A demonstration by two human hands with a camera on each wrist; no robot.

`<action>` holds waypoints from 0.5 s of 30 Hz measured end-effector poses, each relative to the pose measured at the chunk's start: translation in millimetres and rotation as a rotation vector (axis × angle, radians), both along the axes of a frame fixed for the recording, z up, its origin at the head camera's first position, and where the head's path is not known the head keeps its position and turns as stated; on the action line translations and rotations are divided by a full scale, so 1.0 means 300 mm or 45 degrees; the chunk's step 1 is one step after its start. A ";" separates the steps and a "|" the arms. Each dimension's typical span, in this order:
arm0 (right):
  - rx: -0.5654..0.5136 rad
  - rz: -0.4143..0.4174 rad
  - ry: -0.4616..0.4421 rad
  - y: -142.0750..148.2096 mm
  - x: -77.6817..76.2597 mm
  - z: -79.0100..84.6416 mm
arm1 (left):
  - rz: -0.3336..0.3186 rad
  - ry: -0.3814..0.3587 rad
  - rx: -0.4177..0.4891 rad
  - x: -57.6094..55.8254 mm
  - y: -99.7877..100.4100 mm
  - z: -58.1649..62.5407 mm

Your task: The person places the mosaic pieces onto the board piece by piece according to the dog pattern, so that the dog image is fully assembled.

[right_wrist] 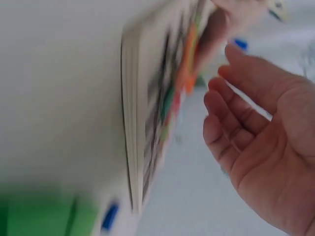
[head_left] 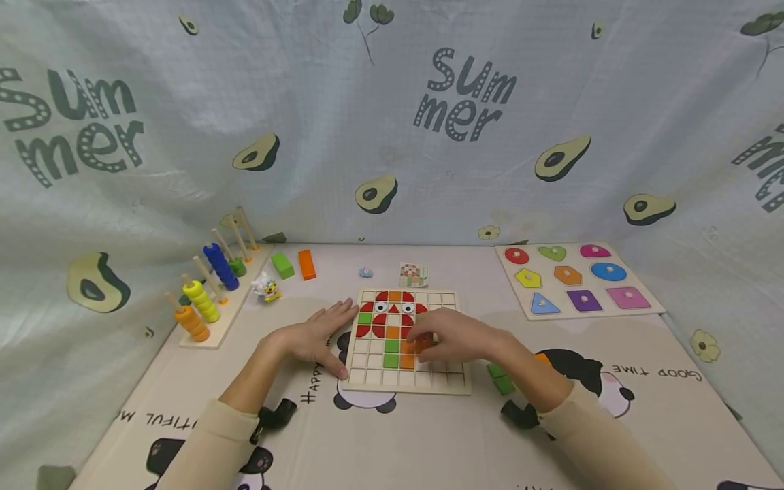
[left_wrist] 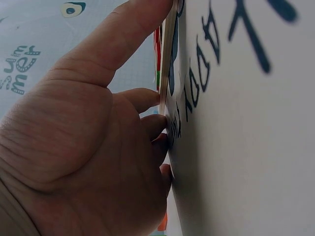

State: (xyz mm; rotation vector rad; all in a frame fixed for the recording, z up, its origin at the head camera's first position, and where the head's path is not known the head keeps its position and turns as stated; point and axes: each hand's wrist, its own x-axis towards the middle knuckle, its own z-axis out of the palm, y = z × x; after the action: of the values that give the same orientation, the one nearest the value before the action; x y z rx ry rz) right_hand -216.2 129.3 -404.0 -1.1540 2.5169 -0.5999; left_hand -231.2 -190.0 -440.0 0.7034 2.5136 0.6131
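Observation:
A square wooden grid board [head_left: 441, 384] lies in the middle of the table, partly filled with red, orange, green and eye-patterned tiles. My left hand [head_left: 318, 337] rests along its left side, fingers spread, thumb by the lower left corner; in the left wrist view the fingertips meet the board's edge [left_wrist: 170, 54]. Over the right half of the board, my right hand [head_left: 459, 335] has thumb and fingers pinched around an orange tile [head_left: 422, 342]. The right wrist view is blurred, with the right hand [right_wrist: 261, 132] bent-fingered beside the board.
Several green tiles [head_left: 502, 379] lie right of the board. A small picture card [head_left: 413, 274] is behind it. At back left stand a ring-stacking rack [head_left: 235, 316], a toy figure [head_left: 266, 287], a green block [head_left: 283, 265] and an orange block [head_left: 307, 265]. A shape puzzle [head_left: 535, 278] occupies the back right.

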 end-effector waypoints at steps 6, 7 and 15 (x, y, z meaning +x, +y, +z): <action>-0.127 -0.171 -0.093 0.241 -0.032 0.036 | 0.000 0.005 -0.019 -0.001 -0.004 -0.006; -0.135 -0.203 -0.112 0.284 -0.035 0.039 | -0.001 0.009 -0.020 -0.003 -0.003 -0.008; -0.017 -0.386 -0.340 0.552 -0.022 0.018 | -0.009 0.020 -0.026 -0.007 -0.001 -0.011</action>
State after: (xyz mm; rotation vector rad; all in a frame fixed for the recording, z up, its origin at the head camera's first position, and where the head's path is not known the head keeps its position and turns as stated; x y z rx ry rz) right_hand -222.8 295.0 -398.5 -0.6473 2.4691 -0.7897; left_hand -233.2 -190.2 -443.3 0.7118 2.5276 0.5808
